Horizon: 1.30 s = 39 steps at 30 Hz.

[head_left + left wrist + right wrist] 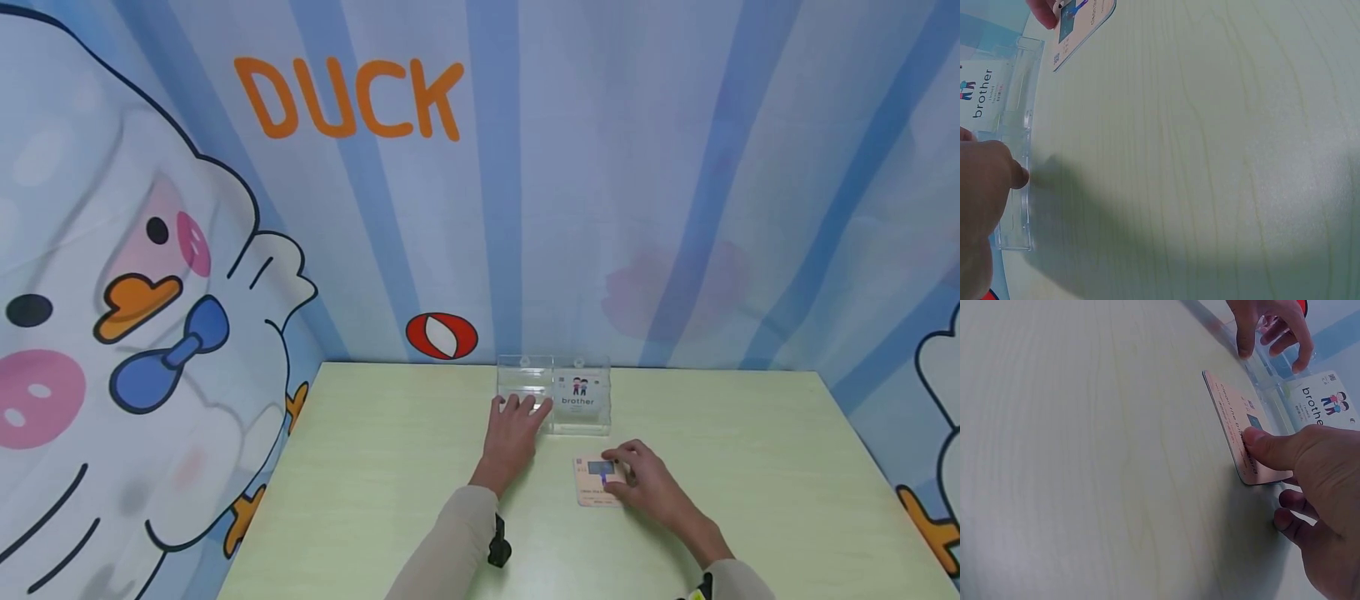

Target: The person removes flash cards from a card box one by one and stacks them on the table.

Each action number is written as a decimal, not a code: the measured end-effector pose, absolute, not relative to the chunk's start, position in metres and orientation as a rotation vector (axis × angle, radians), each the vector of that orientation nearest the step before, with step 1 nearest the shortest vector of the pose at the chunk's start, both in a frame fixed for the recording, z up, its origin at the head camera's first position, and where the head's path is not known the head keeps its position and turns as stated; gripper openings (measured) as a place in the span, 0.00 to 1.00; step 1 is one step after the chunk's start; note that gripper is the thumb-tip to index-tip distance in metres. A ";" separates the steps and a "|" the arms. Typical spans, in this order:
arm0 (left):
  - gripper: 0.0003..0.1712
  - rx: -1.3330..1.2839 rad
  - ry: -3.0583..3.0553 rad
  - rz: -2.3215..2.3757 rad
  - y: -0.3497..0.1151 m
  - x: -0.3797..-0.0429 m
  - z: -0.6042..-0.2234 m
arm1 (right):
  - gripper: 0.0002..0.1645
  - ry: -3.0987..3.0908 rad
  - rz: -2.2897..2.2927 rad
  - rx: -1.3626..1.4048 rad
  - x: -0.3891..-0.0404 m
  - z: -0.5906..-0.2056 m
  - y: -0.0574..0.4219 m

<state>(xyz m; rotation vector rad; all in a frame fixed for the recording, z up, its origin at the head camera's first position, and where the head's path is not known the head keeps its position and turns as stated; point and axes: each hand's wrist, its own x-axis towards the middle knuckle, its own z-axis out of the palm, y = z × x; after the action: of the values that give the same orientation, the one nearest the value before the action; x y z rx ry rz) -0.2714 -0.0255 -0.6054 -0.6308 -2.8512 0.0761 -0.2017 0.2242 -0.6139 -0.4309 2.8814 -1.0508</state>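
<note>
My right hand (651, 487) pinches a pink picture card (1225, 406) by its right side. The thumb lies over the printed face, and in the right wrist view the card is tilted, with printed text along one side. A clear plastic card holder (581, 429) with two compartments stands at the table's back edge. In its right compartment is a white card (581, 388) reading "brother". My left hand (512, 437) reaches to the left compartment with spread, slightly bent fingers at its front part. In the left wrist view the hand hides part of the holder (1017, 237).
The pale wood-grain table (375, 467) spreads around both hands. Right behind the holder hangs a blue striped curtain (570, 208) with a duck print and the word DUCK.
</note>
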 end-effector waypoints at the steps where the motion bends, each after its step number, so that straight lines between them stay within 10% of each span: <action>1: 0.35 -0.630 -2.851 0.077 -0.026 -0.271 -0.606 | 0.26 2.885 -1.039 -0.434 -0.202 -0.614 0.224; 39: 0.34 -0.645 -2.818 0.121 -0.026 -0.273 -0.607 | 0.30 2.956 -1.155 -0.503 -0.229 -0.578 0.234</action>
<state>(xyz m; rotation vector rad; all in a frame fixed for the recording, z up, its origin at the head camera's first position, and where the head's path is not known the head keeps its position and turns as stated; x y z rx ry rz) -0.2728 -0.0262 -0.6069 -0.6447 -2.8179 0.1208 -0.2292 0.2341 -0.5778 -0.5028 2.9562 -1.1550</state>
